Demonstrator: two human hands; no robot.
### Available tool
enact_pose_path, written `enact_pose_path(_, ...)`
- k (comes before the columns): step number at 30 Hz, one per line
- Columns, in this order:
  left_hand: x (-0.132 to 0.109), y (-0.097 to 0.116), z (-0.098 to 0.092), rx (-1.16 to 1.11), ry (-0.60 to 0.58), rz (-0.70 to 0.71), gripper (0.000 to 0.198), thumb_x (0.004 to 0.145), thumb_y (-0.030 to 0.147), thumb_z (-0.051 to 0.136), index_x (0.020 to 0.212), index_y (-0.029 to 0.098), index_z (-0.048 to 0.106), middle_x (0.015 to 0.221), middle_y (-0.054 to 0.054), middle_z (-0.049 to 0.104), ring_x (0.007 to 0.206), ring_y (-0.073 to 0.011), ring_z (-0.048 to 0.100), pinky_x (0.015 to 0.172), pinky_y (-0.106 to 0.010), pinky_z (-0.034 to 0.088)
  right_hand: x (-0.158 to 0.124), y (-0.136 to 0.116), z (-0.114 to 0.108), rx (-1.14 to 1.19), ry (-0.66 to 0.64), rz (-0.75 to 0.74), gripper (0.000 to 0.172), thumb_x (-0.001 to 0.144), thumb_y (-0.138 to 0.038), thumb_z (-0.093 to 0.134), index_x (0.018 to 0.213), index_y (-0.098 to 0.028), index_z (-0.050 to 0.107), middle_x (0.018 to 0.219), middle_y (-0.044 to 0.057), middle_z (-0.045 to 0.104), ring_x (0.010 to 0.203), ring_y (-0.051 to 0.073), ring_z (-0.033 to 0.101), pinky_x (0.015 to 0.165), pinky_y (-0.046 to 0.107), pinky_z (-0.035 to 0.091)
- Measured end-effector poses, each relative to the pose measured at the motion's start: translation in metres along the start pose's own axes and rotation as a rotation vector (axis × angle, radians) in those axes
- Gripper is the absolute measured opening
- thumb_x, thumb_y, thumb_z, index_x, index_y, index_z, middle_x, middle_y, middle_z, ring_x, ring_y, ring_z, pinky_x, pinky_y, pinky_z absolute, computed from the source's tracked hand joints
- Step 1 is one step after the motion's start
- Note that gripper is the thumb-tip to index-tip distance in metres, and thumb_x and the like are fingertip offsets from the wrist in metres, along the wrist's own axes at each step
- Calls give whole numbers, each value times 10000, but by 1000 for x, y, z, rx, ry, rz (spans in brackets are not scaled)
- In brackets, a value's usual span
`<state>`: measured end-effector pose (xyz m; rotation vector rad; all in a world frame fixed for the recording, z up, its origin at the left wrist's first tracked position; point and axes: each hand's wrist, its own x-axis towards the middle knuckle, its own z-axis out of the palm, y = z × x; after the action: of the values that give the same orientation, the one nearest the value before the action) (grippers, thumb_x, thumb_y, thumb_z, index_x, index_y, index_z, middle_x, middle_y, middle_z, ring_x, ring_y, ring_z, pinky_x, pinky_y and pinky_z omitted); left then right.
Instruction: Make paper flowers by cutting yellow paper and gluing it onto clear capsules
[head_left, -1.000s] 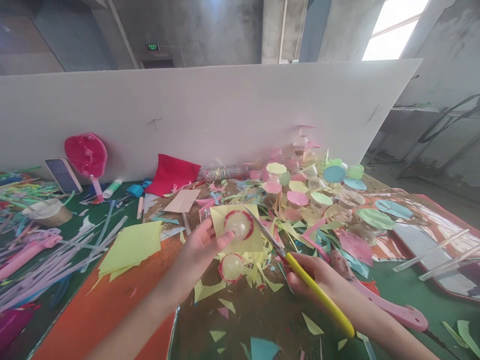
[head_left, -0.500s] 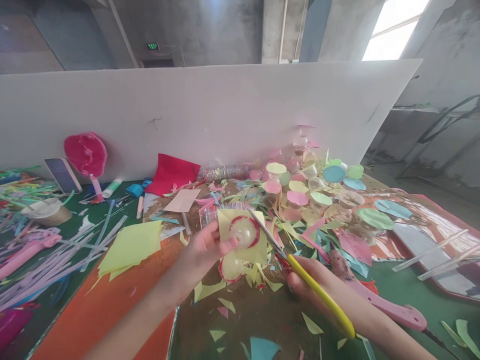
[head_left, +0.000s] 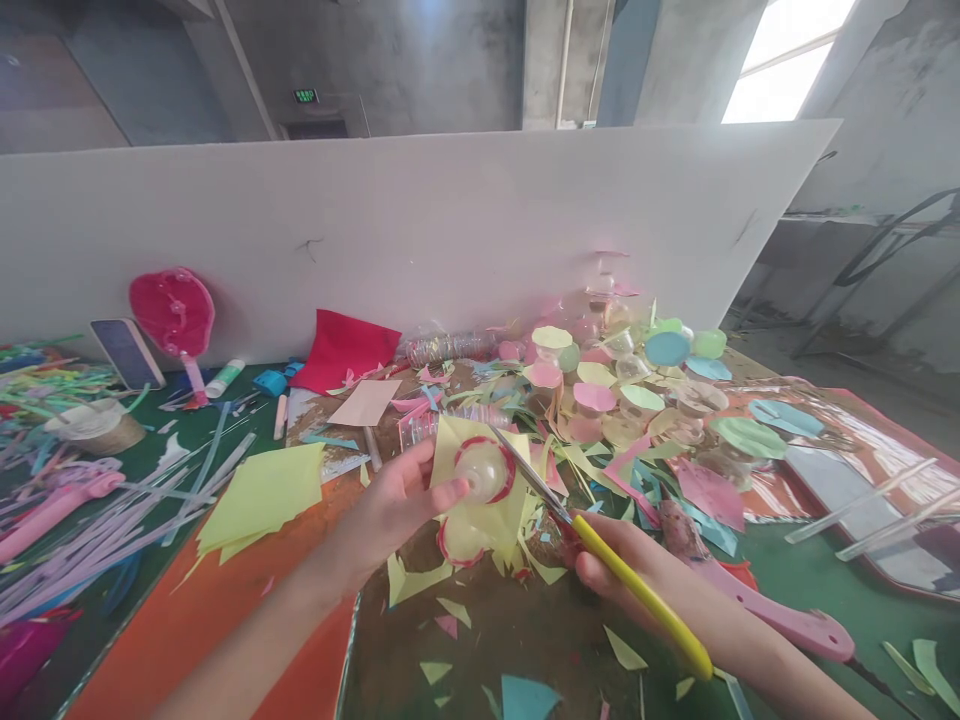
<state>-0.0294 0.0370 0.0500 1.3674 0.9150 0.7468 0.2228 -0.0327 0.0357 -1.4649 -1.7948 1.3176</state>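
My left hand (head_left: 409,492) pinches a yellow paper square (head_left: 510,520) with a clear, red-rimmed plastic dome (head_left: 480,473) attached to its face. My right hand (head_left: 615,555) grips yellow-handled scissors (head_left: 637,595). Their metal blades point up and left, over the right part of the paper, close to the dome's rim. Just below the held dome, another red-rimmed dome (head_left: 461,540) shows beside the paper. Part of my right hand's fingers is hidden behind the scissor handle.
Stacked yellow sheets (head_left: 262,490) lie on the left, near a phone (head_left: 127,353) and many straws (head_left: 135,530). Paper-topped domes (head_left: 596,397) crowd the back right. A pink-handled tool (head_left: 787,610) lies beside my right forearm. Paper scraps (head_left: 529,697) litter the front.
My left hand has shifted slightly left with the paper and dome, and the paper has tilted a little. The scissors have moved slightly against it.
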Motion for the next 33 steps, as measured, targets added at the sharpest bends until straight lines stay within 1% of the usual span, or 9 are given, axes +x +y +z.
enact_pose_path(3, 0, -1, 0, -20, 54, 12, 555, 819, 452, 689, 1309, 231, 549, 1328, -111, 605, 1248, -348, 538, 965, -402, 481, 3, -1, 2, 41, -24, 9, 648, 787, -836, 380, 751, -196, 472, 681, -38, 375, 601, 114, 333, 534, 236, 308)
enact_pose_path(6, 0, -2, 3, -42, 137, 43, 638, 791, 449, 717, 1357, 240, 508, 1363, -128, 576, 1275, -359, 516, 990, -423, 465, 4, 1, 3, 50, -47, 23, 641, 786, -845, 365, 721, -208, 396, 658, -56, 310, 587, 105, 261, 515, 239, 252)
enact_pose_path(9, 1, -2, 5, -37, 159, 52, 647, 784, 449, 724, 1356, 255, 491, 1340, -124, 585, 1246, -346, 541, 967, -410, 479, 2, 1, 1, 17, -40, -1, 645, 785, -845, 358, 748, -204, 420, 691, -37, 365, 613, 117, 303, 539, 241, 295)
enact_pose_path(12, 3, -2, 4, -20, 107, 68, 571, 799, 449, 713, 1299, 262, 511, 1308, -102, 597, 1196, -315, 574, 927, -368, 497, -2, 2, -2, -56, -44, -48, 629, 817, -809, 350, 838, -195, 490, 808, 21, 498, 705, 157, 426, 630, 260, 397)
enact_pose_path(15, 4, -3, 0, -8, 47, 84, 589, 803, 425, 720, 1319, 285, 472, 1337, -88, 573, 1200, -297, 568, 916, -342, 499, -5, 4, -5, -98, -53, -51, 605, 847, -772, 338, 895, -197, 520, 868, 46, 555, 762, 181, 483, 683, 270, 437)
enact_pose_path(19, 3, -2, -3, 71, 11, 55, 593, 815, 431, 708, 1333, 303, 449, 1312, -80, 589, 1156, -280, 591, 889, -330, 504, -5, 3, -4, -89, -56, -21, 587, 845, -761, 384, 887, -191, 519, 827, 18, 530, 704, 150, 450, 641, 249, 417)
enact_pose_path(25, 4, 1, -5, 82, 0, 80, 664, 764, 420, 753, 1341, 298, 448, 1355, -95, 557, 1180, -301, 580, 881, -329, 511, -2, -5, 1, 1, -38, -1, 625, 798, -825, 376, 751, -207, 451, 675, -35, 414, 593, 115, 350, 534, 239, 314)
enact_pose_path(31, 1, 1, 1, 62, 112, 100, 589, 771, 417, 742, 1285, 301, 479, 1325, -91, 540, 1224, -318, 532, 852, -327, 525, 2, -2, 3, -4, -32, 37, 635, 782, -845, 360, 707, -214, 391, 649, -50, 356, 572, 107, 306, 517, 248, 262)
enact_pose_path(33, 0, 0, 4, 60, 159, 116, 551, 775, 416, 739, 1261, 323, 496, 1383, -77, 491, 1318, -323, 444, 877, -319, 516, 2, 1, 3, 0, -42, 43, 638, 776, -849, 359, 699, -217, 378, 641, -54, 339, 568, 107, 299, 519, 250, 256)
